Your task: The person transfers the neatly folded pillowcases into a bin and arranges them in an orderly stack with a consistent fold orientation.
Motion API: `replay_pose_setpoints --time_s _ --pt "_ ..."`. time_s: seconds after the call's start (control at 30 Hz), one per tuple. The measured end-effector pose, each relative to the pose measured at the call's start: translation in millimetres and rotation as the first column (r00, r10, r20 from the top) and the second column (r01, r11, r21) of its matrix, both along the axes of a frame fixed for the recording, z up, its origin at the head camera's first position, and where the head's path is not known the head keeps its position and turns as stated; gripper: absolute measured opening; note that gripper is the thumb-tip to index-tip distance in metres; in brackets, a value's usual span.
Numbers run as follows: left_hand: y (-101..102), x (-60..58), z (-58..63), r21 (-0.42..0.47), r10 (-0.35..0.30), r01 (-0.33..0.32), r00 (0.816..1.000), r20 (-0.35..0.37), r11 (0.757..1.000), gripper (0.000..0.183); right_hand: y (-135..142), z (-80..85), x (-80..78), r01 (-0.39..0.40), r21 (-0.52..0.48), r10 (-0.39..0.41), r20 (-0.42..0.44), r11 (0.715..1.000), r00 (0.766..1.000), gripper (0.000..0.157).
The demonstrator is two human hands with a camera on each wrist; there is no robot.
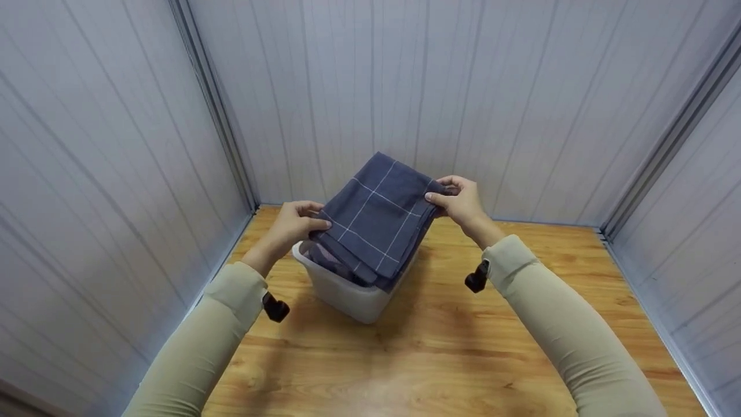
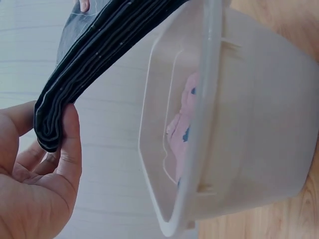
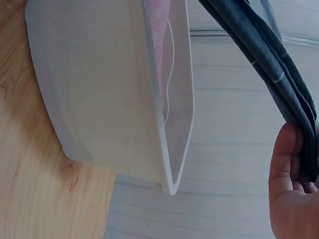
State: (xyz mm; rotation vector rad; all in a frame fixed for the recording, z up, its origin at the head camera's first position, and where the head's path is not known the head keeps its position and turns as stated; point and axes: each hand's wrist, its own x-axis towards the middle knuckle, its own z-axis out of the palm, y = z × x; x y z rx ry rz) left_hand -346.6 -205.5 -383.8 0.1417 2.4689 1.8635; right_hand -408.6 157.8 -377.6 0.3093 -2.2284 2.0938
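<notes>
A folded dark blue-grey cloth (image 1: 376, 214) with thin white grid lines is held between my two hands, over a white plastic bin (image 1: 347, 295). My left hand (image 1: 295, 223) pinches its left edge, thumb on top and fingers beneath. At the opposite edge my right hand (image 1: 460, 205) grips it the same way. Many stacked layers of the cloth (image 2: 94, 64) show edge-on in the left wrist view. Inside the bin lies a pink fabric (image 2: 184, 124) with dark blue spots, partly hidden by the bin's wall. The cloth covers most of the bin's opening in the head view.
The bin stands on a wood-patterned floor (image 1: 451, 347). Pale panelled walls rise at the back (image 1: 393, 87), left (image 1: 104, 145) and right, with metal strips along the corners. A small black device (image 1: 275, 307) hangs at the left cuff, another (image 1: 477, 277) at the right.
</notes>
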Motion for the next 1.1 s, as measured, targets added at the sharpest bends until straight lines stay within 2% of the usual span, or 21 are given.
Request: replay_pose_setpoints --time_s 0.2,0.5,0.63,0.8,0.97,1.1 --pt "-1 -6.0 8.3 0.070 0.038 -0.038 0.999 0.005 0.997 0.047 -7 5.9 -7.6 -0.014 -0.031 0.014 0.023 0.999 1.000 0.032" --pt "-5 -12.6 8.1 0.079 0.100 -0.097 0.994 -0.036 0.992 0.043 -14 3.3 -17.4 0.018 -0.044 -0.016 0.048 0.999 0.999 0.036" --pt "-7 -16.1 3.4 0.080 0.119 -0.116 0.992 -0.037 0.990 0.041 -20 -1.5 -18.7 0.036 -0.057 -0.033 0.048 0.998 0.998 0.037" --pt "-9 -18.7 -6.1 0.022 0.136 -0.136 0.991 -0.008 0.991 0.040 -23 -14.6 -19.7 0.036 -0.057 -0.032 0.065 0.998 0.997 0.034" --pt "-11 -19.0 -18.9 -0.047 0.099 -0.098 0.995 0.004 0.994 0.039 -22 -33.7 -19.5 0.031 -0.045 -0.026 0.095 0.998 0.995 0.032" --pt "-14 -19.2 -28.8 -0.105 0.072 -0.075 0.997 -0.029 0.992 0.037 -21 -46.1 -19.4 0.029 -0.017 -0.027 0.105 0.999 0.994 0.031"
